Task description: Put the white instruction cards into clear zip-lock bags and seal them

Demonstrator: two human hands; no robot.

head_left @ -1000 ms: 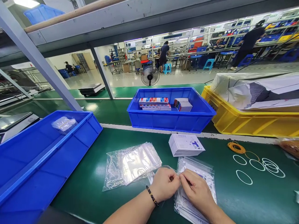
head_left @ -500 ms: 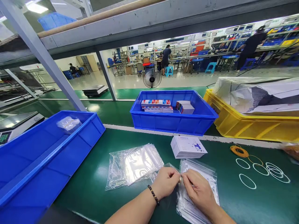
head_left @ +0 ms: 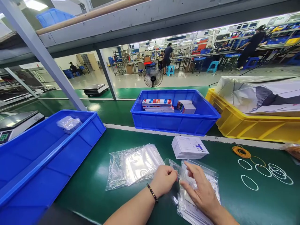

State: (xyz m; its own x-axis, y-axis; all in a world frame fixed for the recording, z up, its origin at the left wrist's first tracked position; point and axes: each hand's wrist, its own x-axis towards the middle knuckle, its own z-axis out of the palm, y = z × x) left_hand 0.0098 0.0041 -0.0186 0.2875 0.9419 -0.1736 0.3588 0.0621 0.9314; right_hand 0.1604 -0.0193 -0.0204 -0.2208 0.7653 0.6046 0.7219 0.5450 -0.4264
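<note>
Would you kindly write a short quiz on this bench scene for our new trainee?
1. What is the left hand pinching?
2. True or false: the right hand is partly open, its thumb and forefinger apart.
3. Which wrist wears the bracelet? A, right; B, left; C, both.

Key: 1, a clear bag; 2, true; 3, B.

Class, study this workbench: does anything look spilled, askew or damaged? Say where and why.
Nothing looks spilled. The white strip in front of the yellow bin looks chipped: its edge is ragged, with dark patches. At right, white rings lie scattered, some overlapping, beside mostly coiled orange bands; untidy rather than damaged.
</note>
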